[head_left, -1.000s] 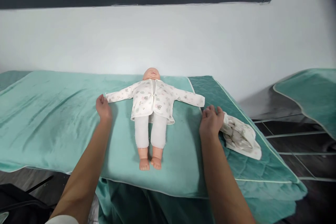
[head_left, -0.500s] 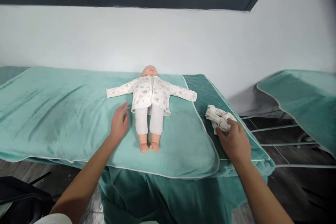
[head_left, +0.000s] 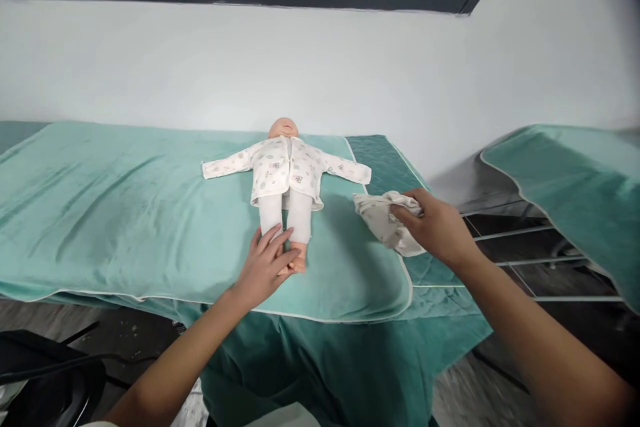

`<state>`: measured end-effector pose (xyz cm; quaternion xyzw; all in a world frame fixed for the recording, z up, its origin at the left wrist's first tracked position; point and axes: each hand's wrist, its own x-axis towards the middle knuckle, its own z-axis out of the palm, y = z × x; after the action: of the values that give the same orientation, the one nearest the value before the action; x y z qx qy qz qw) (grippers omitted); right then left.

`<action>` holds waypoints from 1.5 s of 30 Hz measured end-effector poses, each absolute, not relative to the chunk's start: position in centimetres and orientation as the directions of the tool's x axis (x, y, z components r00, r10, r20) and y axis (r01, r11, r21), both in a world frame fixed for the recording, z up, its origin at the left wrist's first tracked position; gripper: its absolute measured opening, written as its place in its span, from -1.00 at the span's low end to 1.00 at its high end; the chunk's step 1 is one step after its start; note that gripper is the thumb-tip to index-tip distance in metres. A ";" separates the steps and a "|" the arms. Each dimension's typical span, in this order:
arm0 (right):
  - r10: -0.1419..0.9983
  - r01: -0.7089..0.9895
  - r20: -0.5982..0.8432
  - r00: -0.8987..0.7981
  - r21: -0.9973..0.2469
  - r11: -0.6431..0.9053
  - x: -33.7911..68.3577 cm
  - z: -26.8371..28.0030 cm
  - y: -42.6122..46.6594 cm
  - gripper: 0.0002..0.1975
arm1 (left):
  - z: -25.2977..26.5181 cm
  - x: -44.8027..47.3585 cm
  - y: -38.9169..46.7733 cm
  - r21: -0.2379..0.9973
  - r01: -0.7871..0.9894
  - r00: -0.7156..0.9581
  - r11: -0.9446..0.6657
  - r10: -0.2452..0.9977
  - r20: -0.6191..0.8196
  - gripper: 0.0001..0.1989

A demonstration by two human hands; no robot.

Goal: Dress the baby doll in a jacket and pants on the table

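Note:
A baby doll (head_left: 300, 208) lies on its back, head toward the wall, with white cloth legs and bare feet. It wears a white printed jacket (head_left: 307, 170), the sleeves stretched out to both sides. My left hand (head_left: 264, 265) rests over the doll's lower legs, fingers spread and covering most of one foot. My right hand (head_left: 437, 223) pinches a crumpled white printed cloth (head_left: 387, 220) between thumb and fingers. This cloth hangs bunched just above the bed, to the right of the doll; its shape as a garment cannot be made out.
The doll lies on a light green blanket (head_left: 125, 213) over a bed with a darker quilted cover (head_left: 373, 153). Behind it stands a white wall (head_left: 225, 67). A second green-covered surface (head_left: 575, 173) is at the right, beside metal rails (head_left: 520, 233). A black chair (head_left: 50, 373) stands lower left.
My left hand has moved right, from beside the doll onto its lower legs. My right hand has lifted the crumpled cloth and brought it left toward the doll.

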<state>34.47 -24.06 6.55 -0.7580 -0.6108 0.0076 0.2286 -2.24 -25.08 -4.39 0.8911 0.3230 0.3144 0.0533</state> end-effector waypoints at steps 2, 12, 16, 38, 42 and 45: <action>0.917 0.929 0.354 0.184 -0.367 -0.044 33.1 6.6 -24.3 -0.71 | -4.0 -2.1 -24.6 0.274 0.536 0.624 -0.799 0.593 0.508 -0.66; 0.891 0.691 0.429 -0.148 -0.600 0.403 24.0 1.6 -25.6 -0.56 | -2.8 -1.7 -23.4 0.351 0.505 0.616 -0.789 0.614 0.493 -0.74; 0.935 0.448 0.351 0.058 -0.846 0.290 20.5 -1.8 -23.6 -0.59 | -2.6 -1.4 -22.5 0.349 0.501 0.635 -0.792 0.610 0.474 -0.76; 0.746 0.609 0.599 0.292 -0.718 0.337 20.1 -3.5 -12.7 -0.76 | -2.9 -2.5 -9.7 0.664 0.597 -0.006 -0.450 0.826 0.564 -0.64; 0.709 0.485 0.518 0.478 -0.829 0.278 20.9 -3.9 -12.8 -0.79 | -3.2 -2.8 -10.2 0.733 0.566 -0.041 -0.376 0.876 0.481 -0.80; 0.671 0.445 0.480 0.565 -0.862 0.242 21.2 -3.9 -13.3 -0.81 | -3.4 -3.1 -11.1 0.743 0.560 -0.036 -0.367 0.885 0.464 -0.83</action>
<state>21.22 -13.27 -3.90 -0.6095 -0.4579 0.0879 0.6412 -3.09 -11.10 -3.37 0.6732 0.5366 0.4798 0.1695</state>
